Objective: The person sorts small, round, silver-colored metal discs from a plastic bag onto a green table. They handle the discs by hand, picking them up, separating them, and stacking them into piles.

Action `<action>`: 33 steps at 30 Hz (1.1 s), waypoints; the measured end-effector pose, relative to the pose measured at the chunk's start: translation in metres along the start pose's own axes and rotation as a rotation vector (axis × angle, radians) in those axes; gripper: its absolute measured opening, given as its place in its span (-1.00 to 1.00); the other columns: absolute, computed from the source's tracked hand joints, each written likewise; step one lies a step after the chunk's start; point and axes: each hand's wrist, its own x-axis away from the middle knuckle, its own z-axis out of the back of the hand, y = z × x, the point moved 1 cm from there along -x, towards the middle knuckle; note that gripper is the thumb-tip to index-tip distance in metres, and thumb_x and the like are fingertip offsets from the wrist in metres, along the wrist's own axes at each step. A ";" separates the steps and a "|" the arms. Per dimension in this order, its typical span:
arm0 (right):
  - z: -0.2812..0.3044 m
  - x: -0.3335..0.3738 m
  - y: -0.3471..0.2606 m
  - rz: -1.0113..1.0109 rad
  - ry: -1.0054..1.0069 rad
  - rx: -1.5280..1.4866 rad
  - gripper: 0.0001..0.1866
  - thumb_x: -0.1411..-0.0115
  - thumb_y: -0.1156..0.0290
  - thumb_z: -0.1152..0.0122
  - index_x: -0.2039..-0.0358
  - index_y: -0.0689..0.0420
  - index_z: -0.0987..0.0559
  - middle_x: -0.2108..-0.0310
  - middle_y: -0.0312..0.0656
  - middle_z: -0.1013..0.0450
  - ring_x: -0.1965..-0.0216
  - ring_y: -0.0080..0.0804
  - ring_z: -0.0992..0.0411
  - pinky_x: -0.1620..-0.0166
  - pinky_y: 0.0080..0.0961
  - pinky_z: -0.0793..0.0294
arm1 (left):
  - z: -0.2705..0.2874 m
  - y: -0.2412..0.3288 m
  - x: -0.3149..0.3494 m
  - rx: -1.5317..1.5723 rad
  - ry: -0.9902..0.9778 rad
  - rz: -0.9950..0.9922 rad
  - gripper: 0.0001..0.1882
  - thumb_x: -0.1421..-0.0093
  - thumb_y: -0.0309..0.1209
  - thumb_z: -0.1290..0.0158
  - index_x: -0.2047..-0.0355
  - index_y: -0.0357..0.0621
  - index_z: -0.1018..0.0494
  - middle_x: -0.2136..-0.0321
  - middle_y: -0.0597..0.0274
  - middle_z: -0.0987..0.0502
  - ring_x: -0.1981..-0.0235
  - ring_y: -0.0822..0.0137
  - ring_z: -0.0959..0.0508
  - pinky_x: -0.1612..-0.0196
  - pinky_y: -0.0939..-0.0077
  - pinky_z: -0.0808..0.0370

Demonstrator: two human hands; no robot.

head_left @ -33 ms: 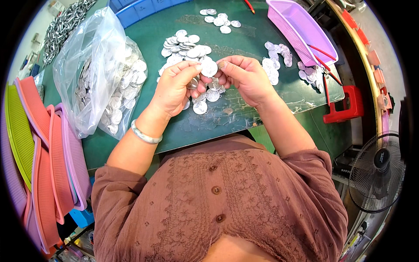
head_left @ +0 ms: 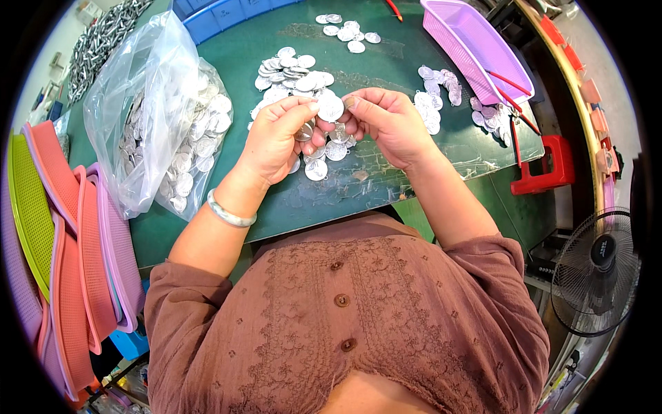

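Observation:
Between my two hands is a round silver medallion [head_left: 330, 108], its face turned up. My left hand [head_left: 274, 138] pinches its left edge with the thumb and has a few more medallions [head_left: 305, 132] in its curled fingers. At the other edge, my right hand [head_left: 394, 130] grips the same medallion between thumb and fingertips. Beneath and behind both hands spreads a heap of silver medallions [head_left: 286, 71] with small loops at their rims; the hands partly hide it.
A clear plastic bag [head_left: 148, 83] of medallions stands left on the green table [head_left: 393, 186]. Smaller medallion groups [head_left: 348, 32] lie farther off and right. Red-handled pliers [head_left: 516, 114] rest by a purple basket [head_left: 469, 45]. Colourful baskets [head_left: 76, 228] stack at left; a fan [head_left: 603, 252] stands right.

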 end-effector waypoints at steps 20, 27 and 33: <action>0.008 0.009 -0.002 0.340 -0.106 1.239 -0.71 0.14 0.39 -0.22 0.33 0.16 -0.49 0.33 -0.13 -0.33 0.25 -0.16 -0.33 0.23 -0.36 -0.35 | 0.010 0.004 -0.006 0.275 0.041 0.027 -0.79 -0.06 -0.55 0.15 0.25 -0.26 -0.30 0.38 0.07 -0.45 0.43 0.33 -0.49 0.44 0.62 -0.49; 0.010 0.004 0.000 0.101 -0.084 0.874 -0.85 0.09 0.54 -0.16 0.46 0.22 -0.42 0.58 -0.30 -0.35 0.52 -0.55 -0.33 0.41 -0.64 -0.32 | 0.012 0.001 -0.007 0.109 -0.007 0.060 -0.78 -0.08 -0.52 0.11 0.23 -0.27 -0.33 0.51 0.23 -0.39 0.56 0.53 -0.35 0.64 0.80 -0.22; 0.012 0.001 0.000 -0.017 -0.061 0.251 -0.89 0.05 0.55 -0.13 0.48 0.24 -0.40 0.58 -0.32 -0.35 0.54 -0.63 -0.30 0.44 -0.70 -0.31 | 0.002 0.002 -0.003 0.009 -0.012 0.047 -0.82 -0.09 -0.48 0.06 0.27 -0.25 -0.35 0.54 0.31 -0.38 0.61 0.59 -0.32 0.65 0.82 -0.19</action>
